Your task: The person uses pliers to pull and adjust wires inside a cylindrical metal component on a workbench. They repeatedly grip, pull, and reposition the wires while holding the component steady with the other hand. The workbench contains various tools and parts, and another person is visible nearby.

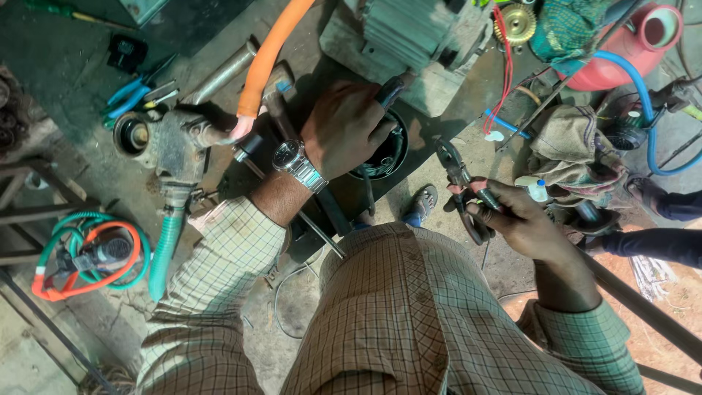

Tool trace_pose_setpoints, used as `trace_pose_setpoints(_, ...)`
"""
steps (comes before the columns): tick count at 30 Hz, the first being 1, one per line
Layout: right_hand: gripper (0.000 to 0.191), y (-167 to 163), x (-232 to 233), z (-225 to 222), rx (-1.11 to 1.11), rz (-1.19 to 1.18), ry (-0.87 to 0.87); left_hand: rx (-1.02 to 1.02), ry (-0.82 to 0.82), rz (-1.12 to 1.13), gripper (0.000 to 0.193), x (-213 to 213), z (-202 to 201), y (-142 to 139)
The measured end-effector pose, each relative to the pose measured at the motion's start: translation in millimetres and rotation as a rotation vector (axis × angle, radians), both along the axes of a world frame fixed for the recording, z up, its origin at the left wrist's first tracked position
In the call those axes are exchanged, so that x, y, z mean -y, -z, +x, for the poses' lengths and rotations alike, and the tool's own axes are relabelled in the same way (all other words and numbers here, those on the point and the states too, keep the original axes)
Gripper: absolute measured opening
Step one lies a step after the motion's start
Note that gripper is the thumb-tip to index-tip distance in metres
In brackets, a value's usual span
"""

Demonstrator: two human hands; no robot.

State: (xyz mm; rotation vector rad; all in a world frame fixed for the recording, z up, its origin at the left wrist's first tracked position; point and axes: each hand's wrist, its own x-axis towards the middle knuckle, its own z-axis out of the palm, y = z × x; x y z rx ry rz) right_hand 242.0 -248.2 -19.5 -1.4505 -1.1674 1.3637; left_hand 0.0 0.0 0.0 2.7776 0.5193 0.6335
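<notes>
Left hand (347, 126) fingers clamped on dark handle (390, 91) over round motor housing (387, 155), 12 o'clock of torso. Right hand (521, 223) closed round pliers (462, 192), 3 o'clock, jaws free. Housing open, windings exposed; work unfinished.

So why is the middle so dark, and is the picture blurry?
Head view: the left hand and body shade the round black housing; sun lights the right hand and pliers; mostly sharp, with straight edges bowing near the corners.
</notes>
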Motion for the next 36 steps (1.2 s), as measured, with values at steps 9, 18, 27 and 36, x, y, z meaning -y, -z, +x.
trace_pose_setpoints(9, 0.03, -42.3, -42.7, 19.7, 0.142, -0.228, -0.219, 0.173, -0.128, -0.147, 0.058, 26.4, 4.7, 29.5)
trace_pose_setpoints(18, 0.043, -33.5, -64.6, 34.7, -0.141, -0.523, -0.066, 0.222, -0.191, -0.173, 0.059, 38.6, 11.5, 29.9)
trace_pose_setpoints(27, 0.042, -35.4, -40.4, 18.0, -0.28, -0.581, 0.031, 0.239, -0.216, -0.171, 0.063, 50.0, 10.2, 32.9)
trace_pose_setpoints(36, 0.043, -15.4, -18.0, 5.4, -0.142, -0.437, -0.036, 0.285, -0.197, -0.212, 0.063, 60.8, 3.3, 30.0)
